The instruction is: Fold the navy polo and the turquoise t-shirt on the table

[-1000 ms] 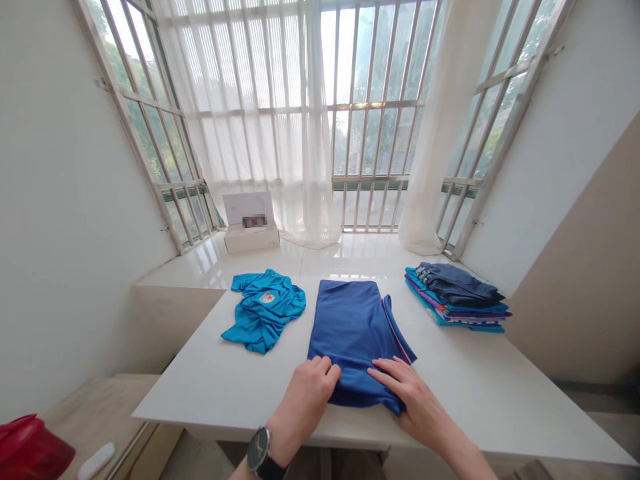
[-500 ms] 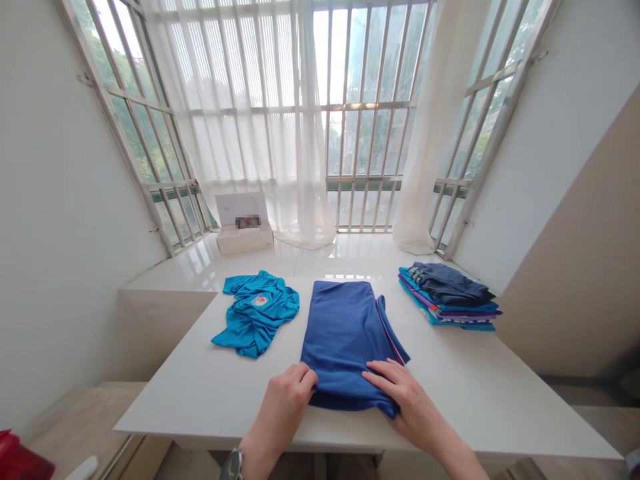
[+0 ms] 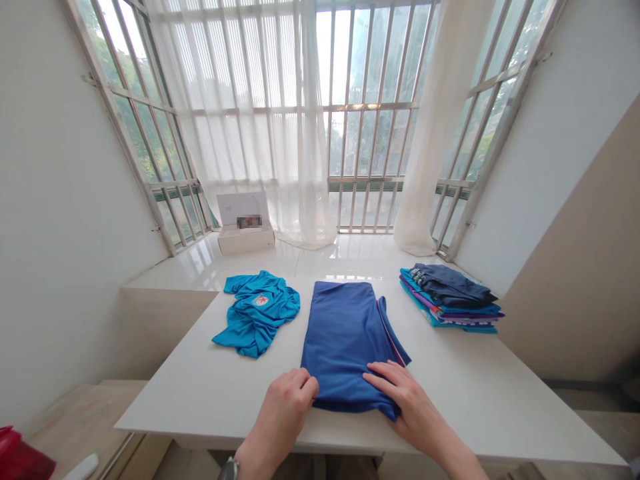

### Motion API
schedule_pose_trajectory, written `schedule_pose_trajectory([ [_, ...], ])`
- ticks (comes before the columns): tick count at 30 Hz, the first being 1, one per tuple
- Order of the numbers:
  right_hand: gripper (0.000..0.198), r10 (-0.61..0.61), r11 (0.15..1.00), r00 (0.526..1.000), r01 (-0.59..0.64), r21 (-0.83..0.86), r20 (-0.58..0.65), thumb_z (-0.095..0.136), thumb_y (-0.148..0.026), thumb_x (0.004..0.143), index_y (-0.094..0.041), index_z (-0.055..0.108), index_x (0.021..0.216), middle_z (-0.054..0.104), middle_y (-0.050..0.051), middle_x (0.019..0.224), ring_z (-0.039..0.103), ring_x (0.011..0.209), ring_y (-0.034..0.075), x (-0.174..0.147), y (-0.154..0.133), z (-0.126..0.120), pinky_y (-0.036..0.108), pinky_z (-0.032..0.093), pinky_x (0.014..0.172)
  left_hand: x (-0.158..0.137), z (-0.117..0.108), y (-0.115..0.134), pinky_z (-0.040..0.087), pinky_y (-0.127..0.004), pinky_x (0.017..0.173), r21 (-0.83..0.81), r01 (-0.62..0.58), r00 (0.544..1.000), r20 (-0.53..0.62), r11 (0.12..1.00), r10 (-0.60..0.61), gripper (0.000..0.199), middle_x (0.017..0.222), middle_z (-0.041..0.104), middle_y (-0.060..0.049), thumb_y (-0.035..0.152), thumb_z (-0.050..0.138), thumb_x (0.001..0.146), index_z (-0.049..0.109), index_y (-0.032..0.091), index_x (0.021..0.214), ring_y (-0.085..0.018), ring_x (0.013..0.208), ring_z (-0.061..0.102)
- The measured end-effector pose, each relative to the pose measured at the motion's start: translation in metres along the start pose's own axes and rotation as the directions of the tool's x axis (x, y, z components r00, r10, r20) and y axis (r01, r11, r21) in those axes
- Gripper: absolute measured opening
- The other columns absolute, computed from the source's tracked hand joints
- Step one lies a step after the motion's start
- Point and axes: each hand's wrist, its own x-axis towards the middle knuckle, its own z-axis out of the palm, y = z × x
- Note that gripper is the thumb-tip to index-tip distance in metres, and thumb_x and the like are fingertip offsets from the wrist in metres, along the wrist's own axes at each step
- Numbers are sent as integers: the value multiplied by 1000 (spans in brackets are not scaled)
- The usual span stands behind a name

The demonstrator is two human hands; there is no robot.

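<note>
Head: blue garment [image 3: 345, 340] near table edge [image 3: 200, 434], teal shirt [image 3: 260, 317] apart.

On the table [image 3: 480, 387], a garment [image 3: 343, 333] lies between shirt [image 3: 260, 317] and clothes stack [image 3: 450, 297].

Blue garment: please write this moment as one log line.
blue garment: on table | left hand: closed at near left corner | right hand: spread on near right part | teal shirt: crumpled

The deep blue garment [image 3: 343, 333] lies flat in the lower centre of the frame, folded into a rough upright rectangle. Its top edge is straight, its lower part lightly creased; a narrow flap with pink-and-white edging slants out along the right side.
</note>
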Motion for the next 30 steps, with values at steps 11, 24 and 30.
schedule_pose_trajectory([
  [11, 75, -12, 999, 1000, 13, -36, 28, 49, 0, 65, -30, 60, 132, 62, 9, 135, 59, 123, 27, 1, -3, -4, 54, 46, 107, -2, 14, 7, 42, -30, 67, 1, 39, 996, -75, 999, -39, 32, 85, 65, 1, -8, 50, 82, 57, 23, 87, -19, 75, 59],
  [24, 75, 20, 999, 995, -17, -34, 94, 47, 1, 67, -31, 59, 134, 59, 9, 139, 56, 127, 27, 1, -4, -6, 56, 42, 110, -6, 24, 10, 41, -29, 62, -9, 73, 993, -87, 997, -74, 35, 78, 59, 0, -12, 45, 77, 55, 21, 76, -18, 70, 55],
  [30, 87, 41, 999, 980, -41, -5, 193, 45, 3, 62, -34, 53, 140, 51, 6, 148, 47, 136, 25, -2, -1, -6, 55, 34, 115, -4, 27, 5, 44, -26, 66, -139, 155, 986, -32, 978, -161, 43, 83, 60, -1, -13, 38, 71, 62, 21, 82, -16, 72, 57],
])
